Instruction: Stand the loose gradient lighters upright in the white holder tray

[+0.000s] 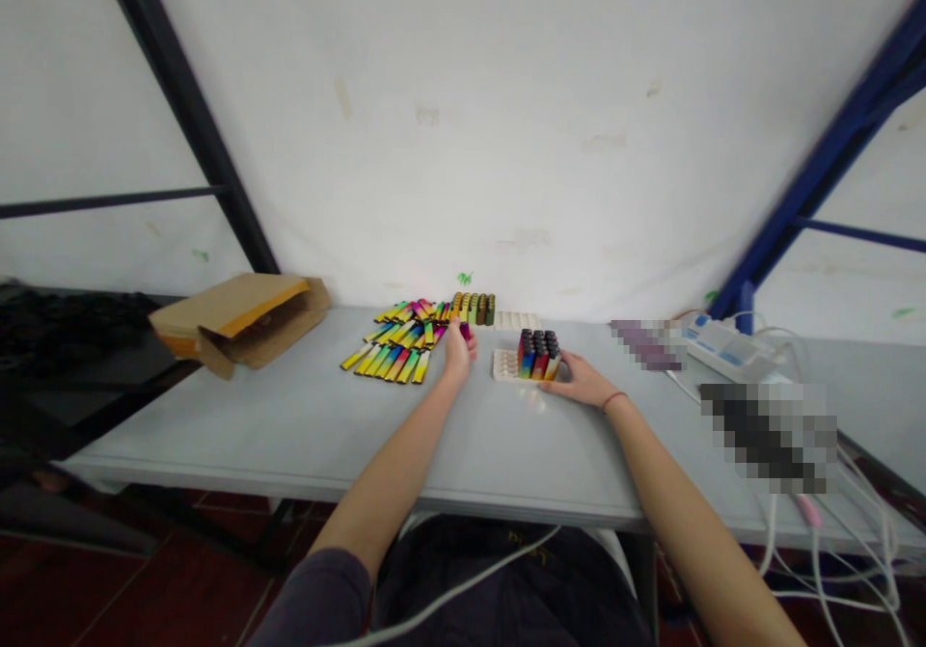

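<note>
My left hand [458, 348] is closed around a small pink lighter [465, 331], just right of a loose pile of colourful lighters [397, 343] lying flat on the grey table [289, 425]. My right hand [583, 382] rests on the table with its fingers against the right side of a white tray [504, 365]. Several lighters [539, 353] with black tops stand upright in that tray. A row of upright lighters [474, 308] stands behind the pile.
An open cardboard box [238, 319] lies at the table's left end. A second white tray [516, 320] sits by the wall. White devices and cables [730, 348] crowd the right side. Dark metal frame bars rise at left and right.
</note>
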The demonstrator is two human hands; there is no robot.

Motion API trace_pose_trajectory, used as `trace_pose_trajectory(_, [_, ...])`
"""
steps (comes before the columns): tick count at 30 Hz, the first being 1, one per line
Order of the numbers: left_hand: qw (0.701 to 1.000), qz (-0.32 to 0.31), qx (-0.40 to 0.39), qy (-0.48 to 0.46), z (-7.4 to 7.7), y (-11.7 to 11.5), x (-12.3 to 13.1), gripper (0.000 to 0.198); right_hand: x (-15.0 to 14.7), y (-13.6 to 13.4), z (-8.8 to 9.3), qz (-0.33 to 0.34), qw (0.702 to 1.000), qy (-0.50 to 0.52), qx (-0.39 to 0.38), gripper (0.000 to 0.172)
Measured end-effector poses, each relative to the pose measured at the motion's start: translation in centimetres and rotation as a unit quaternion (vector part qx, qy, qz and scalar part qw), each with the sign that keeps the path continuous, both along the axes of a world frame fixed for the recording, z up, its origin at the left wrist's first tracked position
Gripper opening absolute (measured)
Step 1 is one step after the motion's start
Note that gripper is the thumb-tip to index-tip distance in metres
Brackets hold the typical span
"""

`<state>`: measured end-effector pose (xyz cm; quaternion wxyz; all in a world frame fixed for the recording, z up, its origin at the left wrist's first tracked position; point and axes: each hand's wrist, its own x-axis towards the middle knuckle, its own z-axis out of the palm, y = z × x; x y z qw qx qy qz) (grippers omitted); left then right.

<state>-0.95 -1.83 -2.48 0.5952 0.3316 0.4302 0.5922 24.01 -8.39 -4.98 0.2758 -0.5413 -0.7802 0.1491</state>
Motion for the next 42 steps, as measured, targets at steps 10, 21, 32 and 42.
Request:
trace_pose_trajectory(10, [0.911, -0.056, 0.278, 0.298, -1.0, -1.0, 1.5, 0.016, 0.0, 0.0, -0.2, 0.006, 1.0, 0.021, 0.002, 0.068])
trace_pose_trajectory(21, [0.908, -0.133, 0.304, 0.255, -2.4, -0.7, 1.8, 0.025, 0.1, 0.1, -0.2, -0.017, 1.0, -0.014, -0.007, 0.074])
trace_pose_trajectory(32, [0.872, -0.11, 0.307, 0.365, -1.8, -1.3, 1.4, 0.033, 0.0, 0.0, -0.3, -0.014, 1.0, 0.004, 0.005, 0.069])
trace_pose_trajectory(42, [0.741, -0.042, 0.3, 0.599, 0.6, -2.1, -0.6, 0.045, -0.1, -0.2, 0.0, -0.016, 1.0, -0.005, 0.005, 0.067])
